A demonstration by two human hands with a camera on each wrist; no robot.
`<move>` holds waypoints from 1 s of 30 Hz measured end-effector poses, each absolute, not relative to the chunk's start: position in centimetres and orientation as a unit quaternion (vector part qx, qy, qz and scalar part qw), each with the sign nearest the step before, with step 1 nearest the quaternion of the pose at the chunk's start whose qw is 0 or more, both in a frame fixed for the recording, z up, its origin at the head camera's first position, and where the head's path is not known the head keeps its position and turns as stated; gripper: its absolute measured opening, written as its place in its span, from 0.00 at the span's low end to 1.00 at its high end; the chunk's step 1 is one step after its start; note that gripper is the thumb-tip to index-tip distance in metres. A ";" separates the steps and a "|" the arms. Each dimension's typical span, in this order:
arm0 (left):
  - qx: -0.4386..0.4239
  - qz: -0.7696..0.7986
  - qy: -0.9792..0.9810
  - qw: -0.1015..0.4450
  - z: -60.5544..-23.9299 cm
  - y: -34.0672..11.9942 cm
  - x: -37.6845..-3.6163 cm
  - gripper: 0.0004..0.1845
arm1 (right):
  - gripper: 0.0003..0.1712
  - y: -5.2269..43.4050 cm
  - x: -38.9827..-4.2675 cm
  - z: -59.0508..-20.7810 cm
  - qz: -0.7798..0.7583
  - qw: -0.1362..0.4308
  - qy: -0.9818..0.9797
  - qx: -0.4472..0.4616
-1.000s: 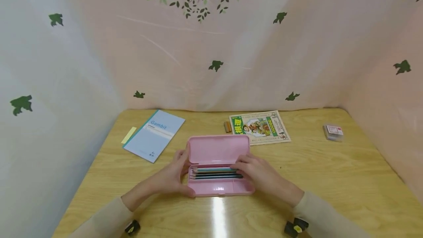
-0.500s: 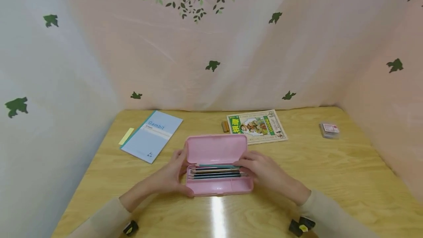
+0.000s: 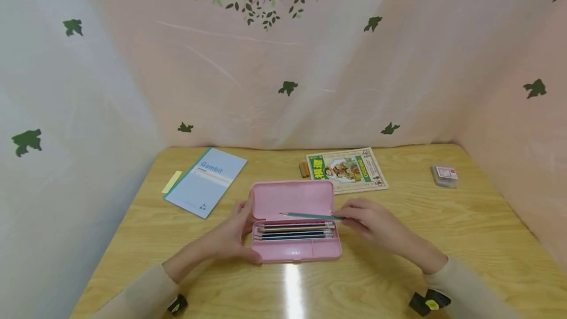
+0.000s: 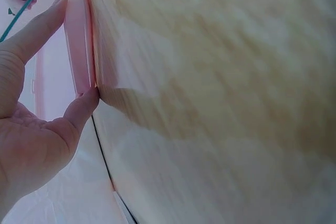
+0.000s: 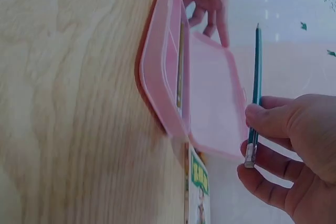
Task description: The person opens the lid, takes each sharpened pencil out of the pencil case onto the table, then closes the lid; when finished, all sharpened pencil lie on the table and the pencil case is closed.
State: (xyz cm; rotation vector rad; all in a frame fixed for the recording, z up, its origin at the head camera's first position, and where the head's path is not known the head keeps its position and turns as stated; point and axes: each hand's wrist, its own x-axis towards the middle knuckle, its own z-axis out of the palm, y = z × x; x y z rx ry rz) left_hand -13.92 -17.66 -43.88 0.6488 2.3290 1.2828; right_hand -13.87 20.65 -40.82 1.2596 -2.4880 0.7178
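The wooden worktop [image 3: 465, 240] carries an open pink case [image 3: 294, 251] in the middle, a blue notebook [image 3: 208, 181] and yellow note [image 3: 172, 181] at left, a booklet [image 3: 347, 170], a small box [image 3: 445, 175] at right.

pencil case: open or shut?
Open. The pink case has its lid raised, pencils visible in the tray; left hand steadies it.
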 end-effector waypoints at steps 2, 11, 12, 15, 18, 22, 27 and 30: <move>0.234 0.461 0.832 0.200 -43.9 -17.7 -13.8 0.83 | 0.18 21.5 -13.9 -40.8 0.256 0.142 -0.850 0.439; 0.241 0.465 0.829 0.198 -44.1 -17.8 -13.9 0.83 | 0.24 24.8 -14.0 -41.1 0.285 0.126 -0.844 0.437; 0.242 0.465 0.828 0.197 -44.1 -17.8 -13.9 0.82 | 0.24 25.3 -14.1 -41.2 0.288 0.123 -0.844 0.436; 0.246 0.465 0.828 0.195 -44.2 -17.7 -14.0 0.82 | 0.26 26.7 -14.5 -41.3 0.291 0.118 -0.844 0.434; 0.247 0.465 0.828 0.190 -44.1 -17.7 -14.0 0.82 | 0.27 28.0 -15.0 -41.3 0.285 0.119 -0.851 0.425; 0.242 0.467 0.828 0.194 -44.1 -17.7 -14.0 0.82 | 0.26 29.8 -15.7 -41.8 0.263 0.127 -0.863 0.411; 0.241 0.472 0.824 0.199 -44.1 -17.7 -13.8 0.81 | 0.27 31.9 -16.7 -43.0 0.237 0.149 -0.869 0.408; 0.246 0.471 0.825 0.193 -44.1 -17.7 -13.8 0.81 | 0.28 33.0 -17.4 -43.8 0.220 0.163 -0.875 0.399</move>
